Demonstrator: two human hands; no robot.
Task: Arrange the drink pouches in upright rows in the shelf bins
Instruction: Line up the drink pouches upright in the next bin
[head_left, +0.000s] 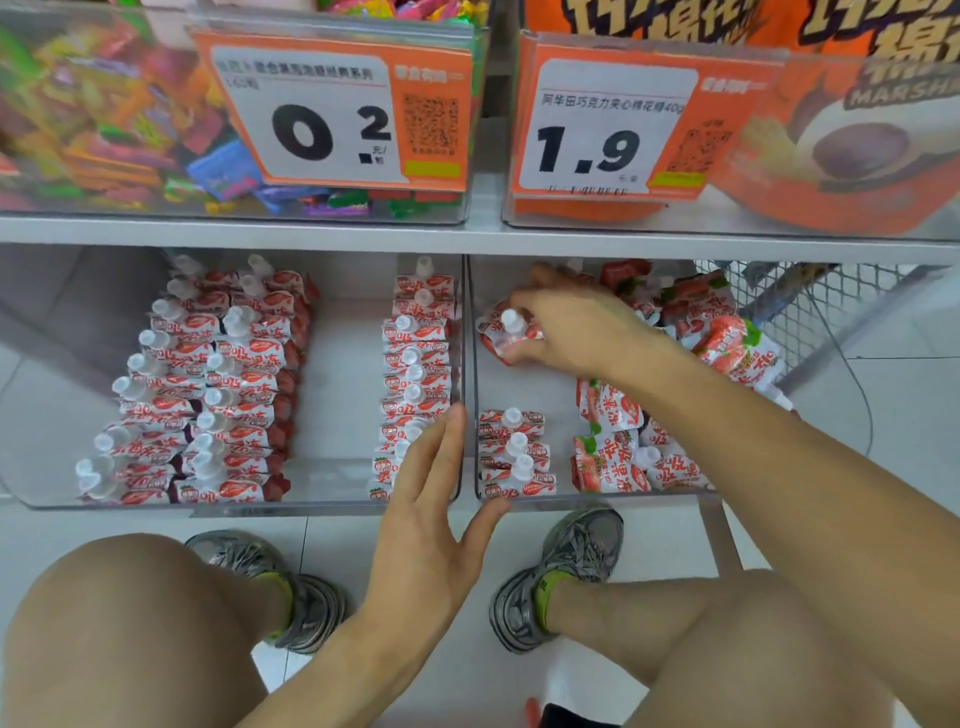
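Hidden: pile of pouches (727, 343) partly behind right arm.
Labels: price tags "0.2" (332, 111), "1.9" (605, 130).
Right hand (576, 327): grips pouch (506, 335) in right bin (597, 500).
Left hand (426, 519): fingers spread, empty, before left bin (234, 506).

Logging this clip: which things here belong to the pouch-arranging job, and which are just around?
Job: right hand gripping a pouch; left hand; left bin; right bin; loose pouches.
Around: candy bin, price tags, wire basket, shoes.

right hand (566, 327) grips pouch (506, 335) in right bin (597, 500) — left hand (426, 519) open at bin fronts
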